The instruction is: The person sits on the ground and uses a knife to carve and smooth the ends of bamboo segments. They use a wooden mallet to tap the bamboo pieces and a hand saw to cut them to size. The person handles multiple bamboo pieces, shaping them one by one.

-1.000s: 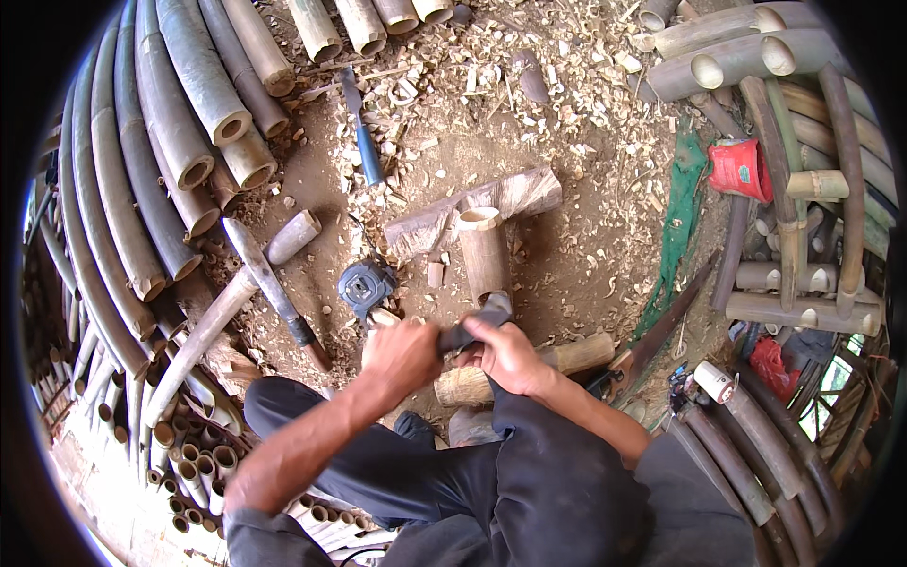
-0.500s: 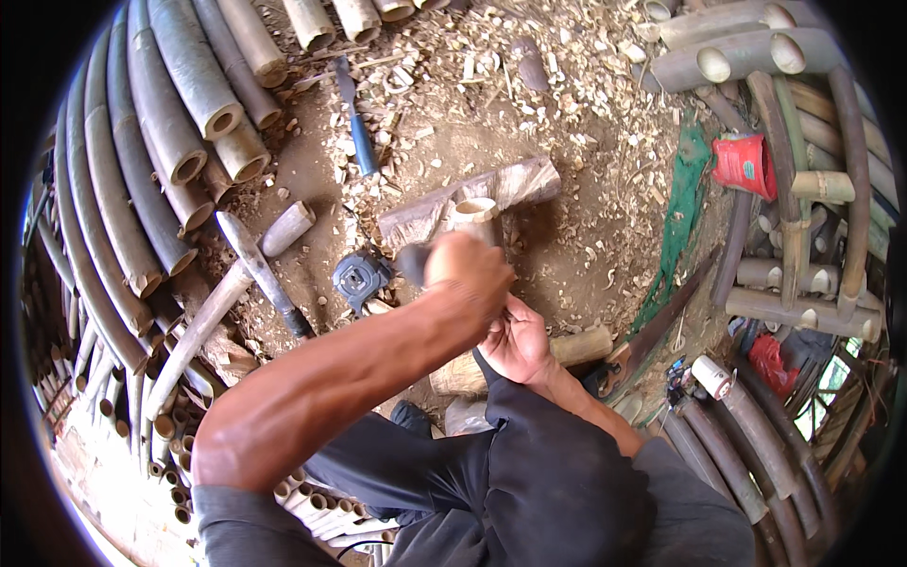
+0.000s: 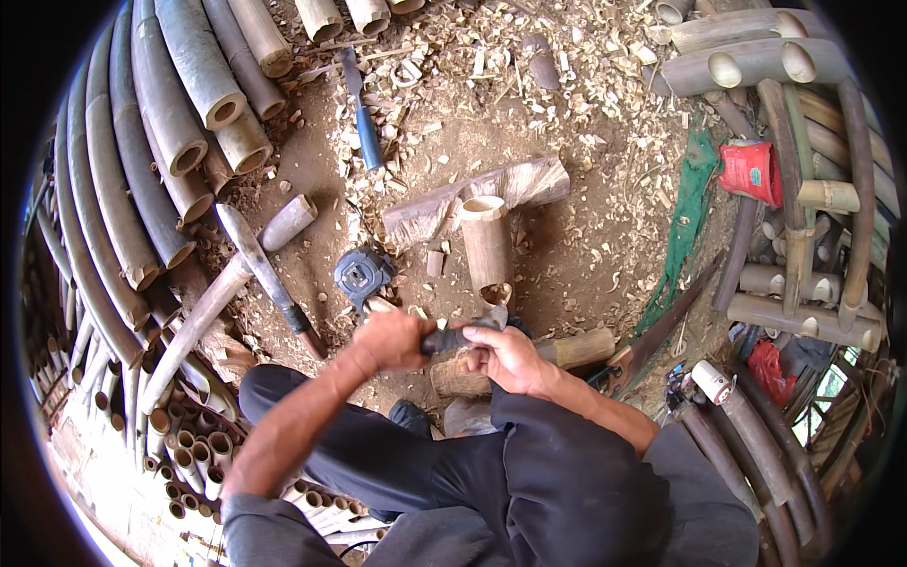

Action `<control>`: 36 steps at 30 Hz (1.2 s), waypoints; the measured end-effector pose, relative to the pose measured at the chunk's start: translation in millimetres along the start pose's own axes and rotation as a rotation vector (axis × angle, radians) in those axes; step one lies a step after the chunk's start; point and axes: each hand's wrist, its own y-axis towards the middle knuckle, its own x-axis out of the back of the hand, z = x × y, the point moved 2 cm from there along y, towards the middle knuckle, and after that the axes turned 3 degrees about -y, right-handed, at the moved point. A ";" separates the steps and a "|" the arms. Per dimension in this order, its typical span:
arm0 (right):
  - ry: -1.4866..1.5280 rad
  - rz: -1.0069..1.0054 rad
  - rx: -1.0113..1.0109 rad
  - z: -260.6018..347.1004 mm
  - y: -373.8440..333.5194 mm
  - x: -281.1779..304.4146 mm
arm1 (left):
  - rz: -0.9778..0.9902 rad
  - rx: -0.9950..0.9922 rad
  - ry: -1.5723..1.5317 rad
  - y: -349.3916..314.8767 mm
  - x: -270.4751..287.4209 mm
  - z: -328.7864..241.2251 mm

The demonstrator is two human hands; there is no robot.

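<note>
bamboo tube (image 3: 487,249) looks tan-brown, hollow and pale-rimmed.

Long grey-brown bamboo poles (image 3: 165,123) stacked at left, hollow ends facing in. Chisel with blue handle (image 3: 367,137) lies on brown dirt floor (image 3: 307,161) amid scattered pale wood chips (image 3: 605,123). Round grey-black tape measure (image 3: 363,274) below it. Strip of green mesh (image 3: 690,210) at right, red plastic pouch (image 3: 748,174) near its top, wooden-handled dark-bladed handsaw (image 3: 675,307) just beside its lower end. White cylindrical can (image 3: 712,381) at lower right, near more poles.
</note>
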 end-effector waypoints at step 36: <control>0.581 0.454 0.173 24.8 0.6 -11.5 | -0.118 0.009 0.728 23.8 107.4 -114.4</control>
